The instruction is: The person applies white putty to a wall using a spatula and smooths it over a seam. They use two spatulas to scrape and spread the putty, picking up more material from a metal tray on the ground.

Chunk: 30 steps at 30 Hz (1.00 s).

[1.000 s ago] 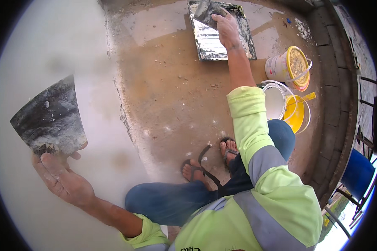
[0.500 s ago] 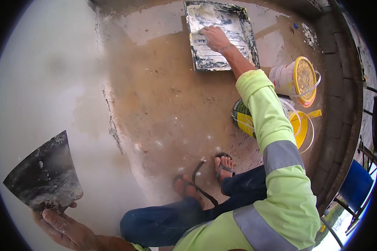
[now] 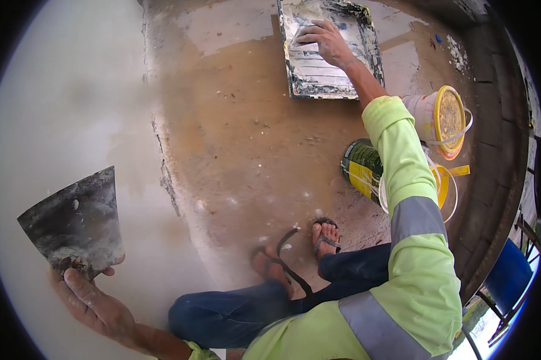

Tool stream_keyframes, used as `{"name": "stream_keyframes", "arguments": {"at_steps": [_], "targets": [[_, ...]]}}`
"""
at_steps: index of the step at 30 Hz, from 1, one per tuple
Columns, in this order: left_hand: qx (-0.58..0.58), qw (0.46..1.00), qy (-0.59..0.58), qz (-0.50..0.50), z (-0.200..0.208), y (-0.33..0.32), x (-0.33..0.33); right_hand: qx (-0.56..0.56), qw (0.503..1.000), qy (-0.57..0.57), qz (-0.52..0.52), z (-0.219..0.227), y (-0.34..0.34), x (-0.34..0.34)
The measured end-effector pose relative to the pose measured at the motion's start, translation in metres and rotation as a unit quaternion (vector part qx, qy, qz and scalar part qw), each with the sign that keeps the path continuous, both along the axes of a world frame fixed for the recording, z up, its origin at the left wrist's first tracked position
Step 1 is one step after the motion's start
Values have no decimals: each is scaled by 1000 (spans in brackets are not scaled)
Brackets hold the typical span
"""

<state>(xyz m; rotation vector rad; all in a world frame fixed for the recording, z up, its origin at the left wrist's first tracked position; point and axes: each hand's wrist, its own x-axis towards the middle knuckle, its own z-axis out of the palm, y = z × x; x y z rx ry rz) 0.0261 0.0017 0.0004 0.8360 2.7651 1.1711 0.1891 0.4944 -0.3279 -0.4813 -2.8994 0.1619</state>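
My left hand (image 3: 99, 303) is closed on the lower edge of a wide putty knife (image 3: 78, 219), its dark, plaster-smeared blade fanning upward in front of the pale wall. At the far end of my outstretched right arm, my right hand (image 3: 330, 45) is over a black paint tray (image 3: 375, 57) coated with white plaster. Its fingers are extended and apart near the tray's left side, and I see no tool in them. Whether the fingertips touch the plaster cannot be made out.
A white bucket with a yellow lid (image 3: 449, 123) lies right of the tray. Nearer are a green-and-yellow bucket (image 3: 361, 171) and a yellow container (image 3: 443, 186), partly behind my sleeve. A dark strap (image 3: 291, 273) lies by my sandalled feet. The pale wall (image 3: 72, 114) fills the left.
The putty knife and my left hand have moved up and slightly right. My right hand's fingers have spread apart over the tray. The whole view has shifted a little.
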Motion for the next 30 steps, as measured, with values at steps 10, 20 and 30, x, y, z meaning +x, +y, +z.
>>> {"name": "stream_keyframes", "arguments": {"at_steps": [10, 20, 30], "targets": [[10, 996, -86, -19, -20, 10, -11, -48, 996, -47, 55, -3, -12, 40], [32, 991, -111, -70, -30, 9, -16, -140, 982, -93, -89, 64, 31, 117], [158, 982, -95, -35, -9, -10, -10, -680, 703, 185, -99, 170, -19, 73]]}}
